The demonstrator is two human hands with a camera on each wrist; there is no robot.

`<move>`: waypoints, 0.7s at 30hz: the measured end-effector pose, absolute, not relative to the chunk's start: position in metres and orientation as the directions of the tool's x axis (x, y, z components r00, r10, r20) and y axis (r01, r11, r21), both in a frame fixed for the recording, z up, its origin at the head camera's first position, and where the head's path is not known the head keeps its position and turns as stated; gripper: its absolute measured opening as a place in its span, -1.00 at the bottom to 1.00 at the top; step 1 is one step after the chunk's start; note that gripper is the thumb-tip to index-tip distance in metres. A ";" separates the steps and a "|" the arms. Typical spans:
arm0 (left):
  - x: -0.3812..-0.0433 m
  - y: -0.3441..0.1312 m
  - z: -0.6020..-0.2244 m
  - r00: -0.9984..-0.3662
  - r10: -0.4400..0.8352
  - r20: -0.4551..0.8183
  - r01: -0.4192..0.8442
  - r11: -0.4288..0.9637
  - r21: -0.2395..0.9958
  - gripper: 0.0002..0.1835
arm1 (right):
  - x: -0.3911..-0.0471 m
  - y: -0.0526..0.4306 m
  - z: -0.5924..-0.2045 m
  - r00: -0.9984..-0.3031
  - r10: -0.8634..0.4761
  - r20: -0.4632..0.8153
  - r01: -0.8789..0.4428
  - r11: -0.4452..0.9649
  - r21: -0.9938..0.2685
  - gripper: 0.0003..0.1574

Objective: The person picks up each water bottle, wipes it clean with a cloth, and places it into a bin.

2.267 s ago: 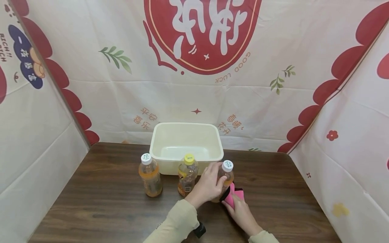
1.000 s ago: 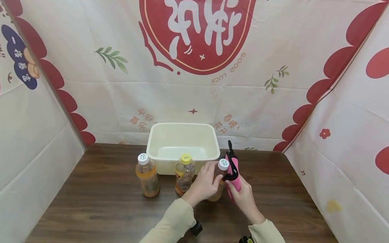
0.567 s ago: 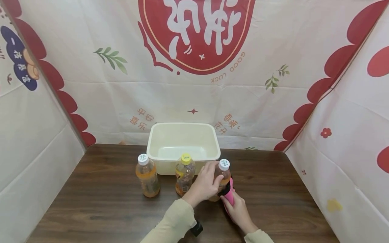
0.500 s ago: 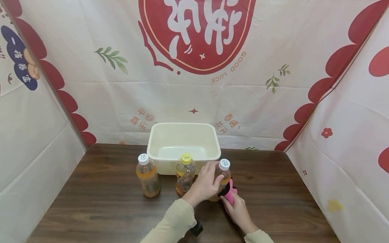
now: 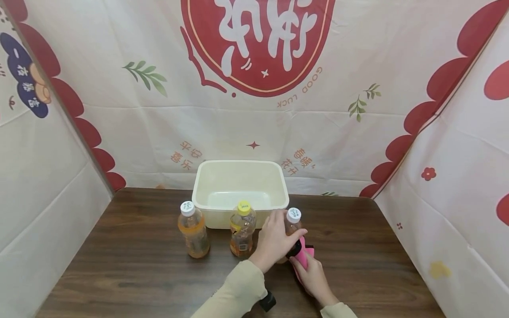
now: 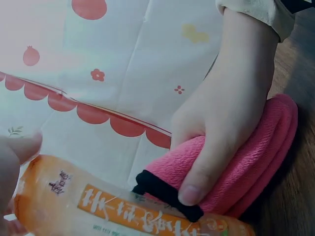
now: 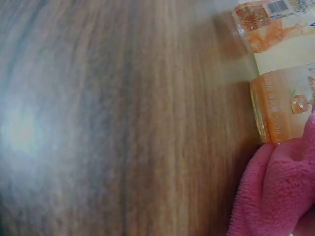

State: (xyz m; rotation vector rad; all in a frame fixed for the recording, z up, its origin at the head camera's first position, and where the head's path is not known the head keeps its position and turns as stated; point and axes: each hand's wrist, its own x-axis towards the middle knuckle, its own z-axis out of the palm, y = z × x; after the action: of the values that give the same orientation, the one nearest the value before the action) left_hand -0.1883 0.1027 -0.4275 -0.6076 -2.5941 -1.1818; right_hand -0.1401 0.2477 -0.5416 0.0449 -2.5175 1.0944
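My left hand [image 5: 274, 240] holds the upper part of a white-capped plastic bottle [image 5: 293, 226], which stands upright. In the left wrist view, my thumb [image 6: 27, 146] lies along its shoulder and fingertips show at its far side. Low on the bottle's right side, my right hand [image 5: 315, 277] grips a folded pink cloth [image 5: 301, 259] with black edging. The cloth [image 6: 268, 157] touches the orange-labelled bottle [image 6: 138, 211] there, thumb on top. In the right wrist view, the fluffy cloth [image 7: 275, 191] lies against the bottle's lower end [image 7: 283, 105]; most of the right hand is hidden.
Left of my hands stand a yellow-capped bottle [image 5: 242, 234] and another white-capped bottle [image 5: 195, 234]. Behind them is a cream plastic tub [image 5: 240, 216]. The brown wooden table [image 5: 131, 265] is bounded by printed cloth walls [image 5: 254, 123].
The cloth rose beside the bottle about a second ago, then came back down to its lower side. My left hand has shifted slightly right, its thumb now reaching across the bottle.
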 end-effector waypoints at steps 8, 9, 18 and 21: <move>-0.192 0.096 -0.426 -0.867 0.324 0.377 0.496 0.504 0.707 -0.38 | -0.138 0.253 -0.527 -0.926 0.214 0.310 -0.090 0.674 -0.733 -0.85; -0.192 0.094 -0.425 -0.868 0.339 0.363 0.493 0.498 0.714 -0.38 | -0.138 0.254 -0.526 -0.926 0.220 0.307 -0.085 0.671 -0.737 -0.85; -0.190 0.081 -0.414 -0.842 0.482 0.244 0.481 0.463 0.744 -0.47 | -0.134 0.264 -0.509 -0.918 0.225 0.326 -0.097 0.670 -0.736 -0.79; -0.192 0.078 -0.413 -0.838 0.494 0.232 0.483 0.471 0.738 -0.47 | -0.133 0.266 -0.505 -0.908 0.226 0.354 -0.115 0.677 -0.727 -0.82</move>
State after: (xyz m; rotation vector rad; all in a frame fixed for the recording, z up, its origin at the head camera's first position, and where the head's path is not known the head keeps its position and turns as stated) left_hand -0.1917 0.0777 -0.4132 -0.8988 -2.7057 -1.3515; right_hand -0.1332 0.2662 -0.5052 -0.0864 -2.4731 1.1117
